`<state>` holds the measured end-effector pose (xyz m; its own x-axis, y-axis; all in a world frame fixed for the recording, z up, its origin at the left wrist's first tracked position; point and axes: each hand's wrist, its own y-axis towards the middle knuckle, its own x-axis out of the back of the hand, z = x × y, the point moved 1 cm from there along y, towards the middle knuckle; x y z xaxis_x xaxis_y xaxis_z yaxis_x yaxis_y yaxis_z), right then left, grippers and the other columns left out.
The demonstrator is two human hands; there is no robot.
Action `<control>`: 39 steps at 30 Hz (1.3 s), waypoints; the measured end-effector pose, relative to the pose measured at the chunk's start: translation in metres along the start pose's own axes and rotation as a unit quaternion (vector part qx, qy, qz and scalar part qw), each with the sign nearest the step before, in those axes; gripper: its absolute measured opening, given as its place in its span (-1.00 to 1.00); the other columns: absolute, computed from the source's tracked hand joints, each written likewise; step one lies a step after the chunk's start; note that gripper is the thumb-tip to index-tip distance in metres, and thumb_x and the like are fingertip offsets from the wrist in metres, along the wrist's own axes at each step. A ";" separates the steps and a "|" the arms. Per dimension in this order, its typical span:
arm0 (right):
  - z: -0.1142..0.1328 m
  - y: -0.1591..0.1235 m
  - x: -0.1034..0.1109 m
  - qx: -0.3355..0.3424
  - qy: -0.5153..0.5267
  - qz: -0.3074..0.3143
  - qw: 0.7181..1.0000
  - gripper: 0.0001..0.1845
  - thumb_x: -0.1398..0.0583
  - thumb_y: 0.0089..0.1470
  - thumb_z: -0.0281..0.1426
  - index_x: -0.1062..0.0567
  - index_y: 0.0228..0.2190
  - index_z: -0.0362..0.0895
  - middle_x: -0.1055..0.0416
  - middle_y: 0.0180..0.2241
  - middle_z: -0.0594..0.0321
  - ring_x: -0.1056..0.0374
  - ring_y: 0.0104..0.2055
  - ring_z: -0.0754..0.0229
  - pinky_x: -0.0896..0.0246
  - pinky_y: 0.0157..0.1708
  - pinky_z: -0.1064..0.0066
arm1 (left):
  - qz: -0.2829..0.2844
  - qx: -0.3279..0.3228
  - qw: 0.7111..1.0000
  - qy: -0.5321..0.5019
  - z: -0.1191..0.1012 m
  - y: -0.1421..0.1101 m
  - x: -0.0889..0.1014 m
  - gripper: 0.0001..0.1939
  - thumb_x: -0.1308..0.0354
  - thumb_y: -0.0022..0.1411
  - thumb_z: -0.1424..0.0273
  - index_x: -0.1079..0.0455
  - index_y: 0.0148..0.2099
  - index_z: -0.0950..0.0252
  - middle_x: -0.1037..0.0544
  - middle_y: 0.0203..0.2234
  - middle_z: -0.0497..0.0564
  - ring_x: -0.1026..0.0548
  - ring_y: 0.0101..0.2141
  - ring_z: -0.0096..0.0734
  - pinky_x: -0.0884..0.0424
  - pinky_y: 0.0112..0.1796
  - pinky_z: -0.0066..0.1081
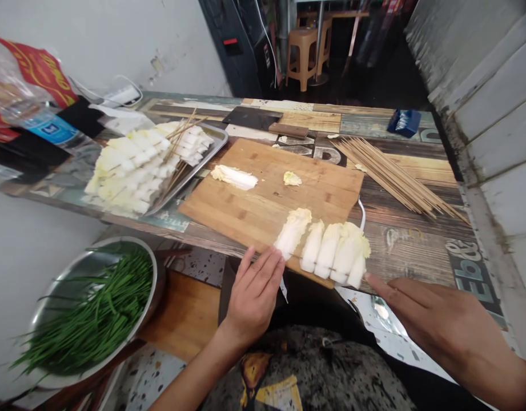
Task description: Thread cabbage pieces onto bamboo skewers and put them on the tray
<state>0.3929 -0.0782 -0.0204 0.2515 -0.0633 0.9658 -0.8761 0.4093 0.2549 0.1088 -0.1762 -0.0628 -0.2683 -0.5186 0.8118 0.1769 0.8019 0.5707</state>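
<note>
The left hand [256,291] lay with its fingers pressed on the lower end of a cabbage leaf [293,233] at the near edge of the cutting board [266,191]. The right hand [429,308] gripped the end of a skewer that ran through the row of leaf pieces [337,254] just beside that leaf. Loose skewers [400,177] rested on the counter [400,242] to the right, and a tray [215,138] of skewered cabbage [134,162] sat to the left.
</note>
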 end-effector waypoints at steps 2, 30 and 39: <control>0.000 0.001 0.000 -0.001 0.003 0.000 1.000 -0.54 0.03 0.19 -0.53 -0.31 0.11 -0.13 -0.48 -0.39 0.22 -0.33 -0.51 0.23 -0.15 -0.56 0.37 | -0.002 -0.001 1.000 0.000 0.000 0.000 0.000 -0.64 0.02 0.25 0.67 -0.35 0.07 0.44 -0.56 -0.06 0.23 -0.41 0.10 -0.21 -0.11 0.22 -0.05; -0.001 0.001 -0.021 -0.018 0.106 0.031 0.994 -0.53 0.02 0.26 -0.55 -0.19 0.17 -0.15 -0.45 -0.33 0.21 -0.36 -0.42 0.24 -0.15 -0.51 0.42 | -0.013 -0.022 0.999 -0.024 0.004 0.012 0.006 -0.71 -0.01 0.24 0.68 -0.42 -0.02 0.49 -0.60 -0.14 0.21 -0.50 -0.06 -0.20 -0.24 0.06 -0.17; 0.005 0.004 -0.007 -0.006 0.083 0.046 0.996 -0.51 0.04 0.21 -0.55 -0.21 0.16 -0.20 -0.45 -0.30 0.14 -0.36 -0.42 0.23 -0.18 -0.49 0.41 | -0.026 0.004 1.000 0.004 0.003 0.013 0.009 -0.74 0.02 0.32 0.60 -0.43 -0.03 0.37 -0.62 -0.15 0.05 -0.53 -0.13 -0.31 -0.16 -0.02 -0.21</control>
<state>0.3859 -0.0804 -0.0260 0.2364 0.1251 0.9636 -0.8934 0.4179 0.1649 0.1061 -0.1698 -0.0480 -0.2699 -0.5624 0.7816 0.1547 0.7759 0.6116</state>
